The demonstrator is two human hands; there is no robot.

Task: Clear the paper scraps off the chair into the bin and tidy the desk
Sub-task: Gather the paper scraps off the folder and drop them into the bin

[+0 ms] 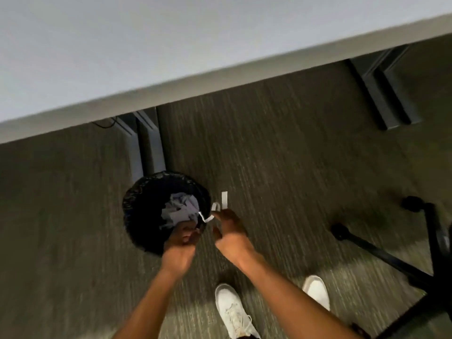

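A round black bin (137,192) with a liner stands on the carpet by a desk leg, with a heap of white paper scraps (179,209) inside. My left hand (179,245) hangs over the bin's near rim, fingers bent downward, with nothing visible in them. My right hand (230,231) is just right of the bin, thumb and forefinger spread apart. A few white paper strips (224,199) sit at its fingertips, one of them across the rim between my hands. Whether the fingers touch them I cannot tell.
The white desk top (146,57) crosses the upper view, with dark desk legs (149,145) behind the bin and at the far right. A black chair base (391,255) with casters stands at the right. My white shoes (232,311) are on the carpet below.
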